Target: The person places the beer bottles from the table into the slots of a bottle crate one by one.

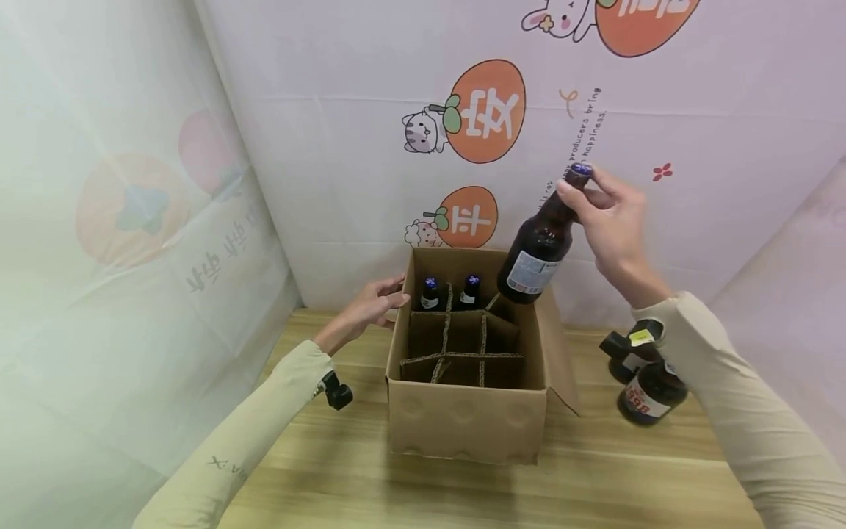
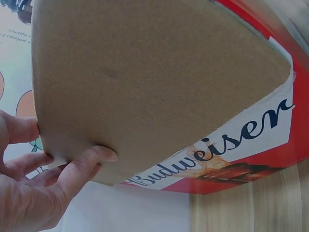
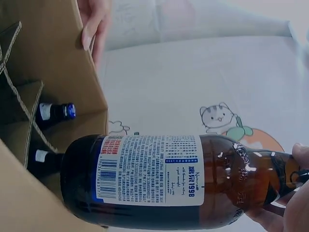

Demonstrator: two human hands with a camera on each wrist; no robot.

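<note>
My right hand (image 1: 611, 220) grips a brown beer bottle (image 1: 535, 257) by its neck, just under the blue cap. The bottle hangs tilted above the back right corner of an open cardboard box (image 1: 465, 422), its base near the rim. Its printed label faces the right wrist view. Two more blue-capped beer bottles (image 1: 429, 294) (image 1: 471, 292) stand in back compartments, between cardboard dividers (image 1: 447, 330). At the box's left side, my left hand (image 1: 366, 305) holds the cardboard near the back corner, its fingers bent against a plain flap (image 2: 159, 82) in the left wrist view.
Two dark bottles (image 1: 651, 397) (image 1: 624, 360) stand on the wooden table (image 1: 317, 455) right of the box, partly behind my right forearm. A side flap (image 1: 558, 353) sticks out on the box's right. A printed white cloth (image 1: 344, 169) hangs behind and at both sides.
</note>
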